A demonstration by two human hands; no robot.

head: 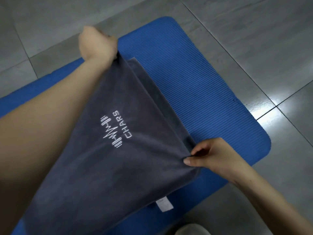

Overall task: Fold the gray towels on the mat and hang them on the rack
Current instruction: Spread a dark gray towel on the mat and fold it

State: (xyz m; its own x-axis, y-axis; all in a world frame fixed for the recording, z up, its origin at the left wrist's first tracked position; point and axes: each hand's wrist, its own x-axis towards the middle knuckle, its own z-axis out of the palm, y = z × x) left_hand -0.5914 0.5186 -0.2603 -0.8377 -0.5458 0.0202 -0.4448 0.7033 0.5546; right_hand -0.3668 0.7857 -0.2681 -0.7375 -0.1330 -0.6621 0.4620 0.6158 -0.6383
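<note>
A gray towel (108, 163) with a white logo and a small white label is stretched over the blue ribbed mat (199, 92). My left hand (96, 43) grips its far corner, lifted off the mat. My right hand (213, 155) pinches the near corner of the same edge between thumb and fingers. Under that raised edge a lower layer of the towel lies flat on the mat. The rack is out of view.
Gray floor tiles (254, 31) surround the mat, with a bright light reflection at the right. A pale rounded thing (191, 229) shows at the bottom edge, too cropped to identify.
</note>
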